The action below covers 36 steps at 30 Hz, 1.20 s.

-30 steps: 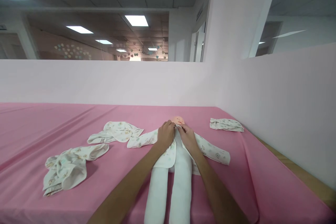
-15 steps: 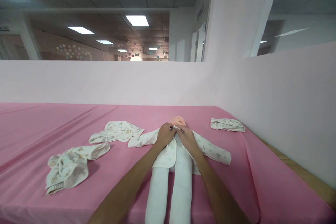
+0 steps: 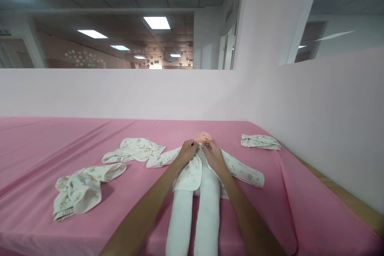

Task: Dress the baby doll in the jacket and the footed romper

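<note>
Since half a second ago, the white strip that arched up between the hands has sunk toward the neckline, and the left hand (image 3: 187,151) has edged slightly left; the loose garments look unmoved.

At far left, a crumpled printed garment (image 3: 79,192) lies on the pink cloth (image 3: 135,204). Beyond it, a flatter printed garment (image 3: 139,150) reaches the near sleeve of the shirt (image 3: 192,175). The doll (image 3: 207,208) lies on its back in the middle, head away, the printed shirt on it with the front parted and both sleeves spread outward. The left hand pinches the shirt's edge at the neck. The right hand (image 3: 213,158) is bent beside it, fingertips at the same neckline; whether it grips there, I cannot tell. Small, light pinches and both edges kept level under the chin should serve best, without dragging the cloth sideways. Farthest right, a folded garment (image 3: 260,142) lies near the wall (image 3: 324,128).
</note>
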{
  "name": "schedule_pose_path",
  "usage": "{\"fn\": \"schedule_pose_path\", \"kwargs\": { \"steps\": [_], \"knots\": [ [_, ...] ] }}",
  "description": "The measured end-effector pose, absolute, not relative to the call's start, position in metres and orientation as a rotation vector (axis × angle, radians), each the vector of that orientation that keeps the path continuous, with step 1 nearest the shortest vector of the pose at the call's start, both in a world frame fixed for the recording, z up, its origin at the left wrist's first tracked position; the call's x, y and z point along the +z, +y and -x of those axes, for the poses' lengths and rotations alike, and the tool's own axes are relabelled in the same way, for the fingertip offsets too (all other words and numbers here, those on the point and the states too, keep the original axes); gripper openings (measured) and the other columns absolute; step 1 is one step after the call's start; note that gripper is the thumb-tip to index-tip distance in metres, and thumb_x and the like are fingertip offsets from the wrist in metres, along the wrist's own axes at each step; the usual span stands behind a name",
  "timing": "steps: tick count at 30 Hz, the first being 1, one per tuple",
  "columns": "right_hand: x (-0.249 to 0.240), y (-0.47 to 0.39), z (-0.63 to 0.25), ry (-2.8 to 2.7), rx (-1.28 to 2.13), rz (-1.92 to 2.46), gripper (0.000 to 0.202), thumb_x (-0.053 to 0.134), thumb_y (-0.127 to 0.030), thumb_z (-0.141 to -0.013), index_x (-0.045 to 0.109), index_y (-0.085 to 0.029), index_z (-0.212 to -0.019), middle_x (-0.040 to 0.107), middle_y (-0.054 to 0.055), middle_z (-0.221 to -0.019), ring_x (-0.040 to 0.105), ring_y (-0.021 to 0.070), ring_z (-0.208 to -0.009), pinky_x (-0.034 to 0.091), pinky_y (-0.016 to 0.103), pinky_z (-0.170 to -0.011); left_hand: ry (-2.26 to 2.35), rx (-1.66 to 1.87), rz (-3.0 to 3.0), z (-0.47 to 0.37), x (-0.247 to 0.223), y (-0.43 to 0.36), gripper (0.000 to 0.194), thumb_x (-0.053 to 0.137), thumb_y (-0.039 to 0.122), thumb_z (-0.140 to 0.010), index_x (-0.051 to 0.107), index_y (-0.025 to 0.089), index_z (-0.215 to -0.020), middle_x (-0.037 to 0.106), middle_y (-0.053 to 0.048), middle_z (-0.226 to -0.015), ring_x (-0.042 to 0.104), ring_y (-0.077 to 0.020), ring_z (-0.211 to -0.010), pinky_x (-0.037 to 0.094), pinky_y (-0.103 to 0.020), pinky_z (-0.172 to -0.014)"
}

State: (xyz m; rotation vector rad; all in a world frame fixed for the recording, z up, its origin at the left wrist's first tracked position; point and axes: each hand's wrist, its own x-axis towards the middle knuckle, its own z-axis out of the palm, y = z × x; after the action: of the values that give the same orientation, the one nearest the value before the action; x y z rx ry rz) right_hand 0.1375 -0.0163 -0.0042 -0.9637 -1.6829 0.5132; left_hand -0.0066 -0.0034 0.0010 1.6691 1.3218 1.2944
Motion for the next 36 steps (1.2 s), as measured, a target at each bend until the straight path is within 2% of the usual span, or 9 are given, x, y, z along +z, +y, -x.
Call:
{"fn": "schedule_pose_path", "kwargs": {
  "steps": [4, 9, 15, 19, 28, 36],
  "knots": [
    [-0.007, -0.010, -0.138, -1.710, 0.430, 1.025, 0.026, 0.051, -0.035, -0.085, 0.070, -0.019, -0.096, 0.070, 0.008, -0.102, 0.061, 0.0220, -0.099, 0.046, 0.037, -0.090, 1.284, 1.302, -1.700, 0.006, 0.003, -0.004, 0.019, 0.054, 0.032, -0.079, 0.063, 0.016, -0.076, 0.057, 0.003, -0.064, 0.048, -0.0085, -0.054, 0.039, -0.020, -0.051],
    [-0.009, -0.008, -0.139, -1.695, 0.316, 1.187, 0.023, 0.052, -0.031, -0.081, 0.072, -0.020, -0.084, 0.069, 0.009, -0.096, 0.057, 0.0267, -0.100, 0.038, 0.044, -0.095, 1.293, 1.318, -1.749, 0.004, 0.003, -0.004, 0.015, 0.055, 0.028, -0.079, 0.065, 0.016, -0.079, 0.066, -0.001, -0.077, 0.059, -0.0117, -0.070, 0.046, -0.023, -0.066],
    [-0.009, -0.009, -0.138, -1.676, 0.317, 1.269, 0.024, 0.053, -0.034, -0.080, 0.072, -0.020, -0.088, 0.067, 0.010, -0.104, 0.055, 0.0277, -0.104, 0.038, 0.044, -0.095, 1.356, 1.317, -1.806, 0.003, 0.005, -0.008, 0.014, 0.053, 0.021, -0.079, 0.064, 0.017, -0.086, 0.070, -0.003, -0.084, 0.063, -0.0130, -0.076, 0.047, -0.024, -0.070],
    [-0.008, -0.011, -0.138, -1.676, 0.344, 1.265, 0.023, 0.053, -0.033, -0.080, 0.071, -0.021, -0.087, 0.067, 0.009, -0.105, 0.056, 0.0277, -0.105, 0.038, 0.045, -0.095, 1.426, 1.315, -1.858, 0.002, 0.007, -0.010, 0.013, 0.053, 0.020, -0.079, 0.066, 0.017, -0.078, 0.071, -0.002, -0.082, 0.062, -0.0142, -0.077, 0.045, -0.025, -0.073],
    [-0.007, -0.013, -0.141, -1.656, 0.430, 1.175, 0.023, 0.052, -0.029, -0.079, 0.072, -0.022, -0.088, 0.070, 0.006, -0.106, 0.061, 0.0258, -0.104, 0.044, 0.044, -0.095, 1.473, 1.294, -1.937, 0.001, 0.008, -0.012, 0.020, 0.052, 0.021, -0.080, 0.071, 0.017, -0.077, 0.072, -0.003, -0.082, 0.061, -0.0158, -0.078, 0.042, -0.027, -0.074],
    [-0.007, -0.009, -0.142, -1.666, 0.460, 1.047, 0.031, 0.046, -0.021, -0.081, 0.074, -0.024, -0.094, 0.073, 0.004, -0.102, 0.066, 0.0214, -0.099, 0.049, 0.037, -0.091, 1.325, 1.225, -2.003, 0.001, 0.021, -0.036, 0.023, 0.049, 0.024, -0.082, 0.071, 0.016, -0.082, 0.065, 0.001, -0.069, 0.054, -0.0120, -0.063, 0.040, -0.023, -0.060]
  ]
}}
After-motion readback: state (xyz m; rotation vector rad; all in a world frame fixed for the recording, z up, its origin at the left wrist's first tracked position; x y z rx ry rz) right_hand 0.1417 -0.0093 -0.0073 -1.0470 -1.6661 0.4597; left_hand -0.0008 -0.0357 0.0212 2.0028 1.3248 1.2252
